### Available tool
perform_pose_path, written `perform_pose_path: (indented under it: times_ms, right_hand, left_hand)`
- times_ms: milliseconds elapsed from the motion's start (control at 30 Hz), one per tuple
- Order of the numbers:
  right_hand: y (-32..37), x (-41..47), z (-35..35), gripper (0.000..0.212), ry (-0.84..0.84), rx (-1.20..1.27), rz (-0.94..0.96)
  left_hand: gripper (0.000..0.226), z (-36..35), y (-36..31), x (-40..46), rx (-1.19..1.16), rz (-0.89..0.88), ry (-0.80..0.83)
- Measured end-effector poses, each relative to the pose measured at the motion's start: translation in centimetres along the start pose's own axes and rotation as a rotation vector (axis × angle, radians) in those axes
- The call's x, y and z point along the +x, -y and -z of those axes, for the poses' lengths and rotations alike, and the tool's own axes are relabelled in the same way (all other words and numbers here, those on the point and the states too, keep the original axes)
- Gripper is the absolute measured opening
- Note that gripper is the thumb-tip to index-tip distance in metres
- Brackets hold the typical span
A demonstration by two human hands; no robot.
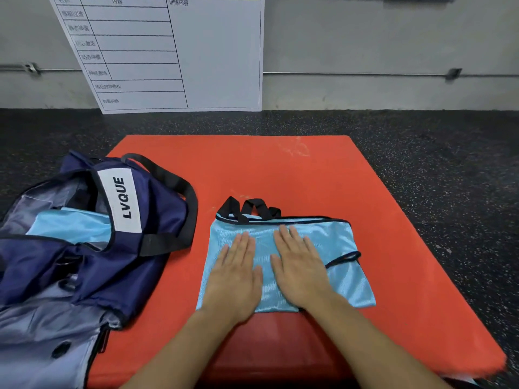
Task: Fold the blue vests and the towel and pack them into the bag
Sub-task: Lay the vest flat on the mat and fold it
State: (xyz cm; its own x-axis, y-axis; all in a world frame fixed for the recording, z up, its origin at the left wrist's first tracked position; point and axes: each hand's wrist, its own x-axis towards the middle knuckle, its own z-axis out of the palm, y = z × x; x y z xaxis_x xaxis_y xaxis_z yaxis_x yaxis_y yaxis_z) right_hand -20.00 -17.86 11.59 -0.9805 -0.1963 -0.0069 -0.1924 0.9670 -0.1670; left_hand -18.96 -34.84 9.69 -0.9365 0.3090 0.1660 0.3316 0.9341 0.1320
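Blue vest (317,242): folded on the red mat (280,169).
Left hand (234,279), right hand (302,269): flat, fingers straight, pressing the vest.
Risk: slippery fabric may unfold when lifted toward the bag (84,234), left.

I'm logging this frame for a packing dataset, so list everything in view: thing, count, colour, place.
folded vest: one, light blue with black trim and straps, flat on the mat near its front middle
bag: one, navy with black handles and a white LVQUE label, open, on the mat's left edge and the floor
blue cloth in the bag: one piece, light blue, inside the bag's opening; vest or towel, cannot tell
mat: one, orange-red, on the floor
floor: dark, speckled
whiteboard: one, white with a ruled table, leaning on the wall behind
wall: grey, with a thin pipe along it
left hand: flat, pressing the vest's left part
right hand: flat, pressing the vest's middle
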Motion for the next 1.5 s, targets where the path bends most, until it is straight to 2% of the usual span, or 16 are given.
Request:
perform_pose_path:
  times_ms: [67,167,267,333,400,533,600,667,800,900,1000,1100,1167,1267,1400,1500]
  right_hand:
    - [-2.7,-0.3,0.2,0.082,-0.021,-0.014,-0.061]
    - [-6.8,-0.7,1.2,0.068,-0.048,-0.035,-0.235]
    - [-8.0,-1.4,2.1,0.066,-0.055,-0.066,-0.365]
    - [-6.6,-0.9,2.2,0.065,-0.104,-0.079,-0.319]
    - [-3.8,-0.2,2.1,0.064,-0.149,-0.022,-0.178]
    - [1.2,0.3,0.8,0.07,-0.069,0.02,0.094]
    - [1.0,0.4,0.1,0.077,-0.025,0.025,0.075]
    - [-0.5,1.0,0.2,0.065,-0.043,0.044,0.001]
    - [-2.0,3.0,1.3,0.055,-0.224,0.089,-0.038]
    - [-0.2,4.4,1.4,0.052,-0.262,0.152,0.17]
    - [2.5,5.1,0.9,0.05,-0.181,0.12,0.358]
    - [2.1,5.4,0.6,0.053,-0.109,0.085,0.232]
    - [0.5,5.4,0.7,0.055,-0.151,0.11,0.154]
    - [-0.9,5.1,1.2,0.045,-0.224,0.288,0.223]
    - [-1.0,5.0,2.0,0.028,0.015,0.416,0.201]
    - [-1.2,5.4,2.4,0.029,0.045,0.374,0.165]
  left_hand:
    - [0.072,0.5,2.6,-0.3,0.002,0.085,-0.001]
    - [0.084,1.2,5.3,-0.6,-0.015,0.189,0.014]
    - [0.082,1.8,5.5,-1.0,0.042,0.255,0.001]
    - [0.075,2.4,4.0,-0.9,0.086,0.229,-0.048]
    - [0.069,2.6,1.8,-0.7,0.077,0.14,-0.09]
    - [0.066,1.0,0.1,-0.4,0.03,0.018,-0.062]
    - [0.07,0.3,1.2,-0.2,0.048,0.079,-0.04]
    - [0.075,0.2,2.3,0.1,0.035,0.122,-0.035]
    - [0.073,0.5,2.8,0.5,0.071,0.126,-0.065]
    - [0.066,0.8,1.7,0.4,0.091,0.057,-0.11]
    - [0.064,0.5,0.8,0.5,0.074,-0.001,-0.117]
    - [0.066,-0.2,1.0,0.4,0.046,0.015,-0.112]
    - [0.066,-0.3,1.1,0.4,0.039,0.012,-0.106]
    - [0.067,-0.2,0.9,0.3,0.021,0.018,-0.098]
    - [0.067,0.1,0.9,0.3,0.011,0.022,-0.074]
    - [0.065,0.4,0.8,0.4,0.021,0.017,-0.064]
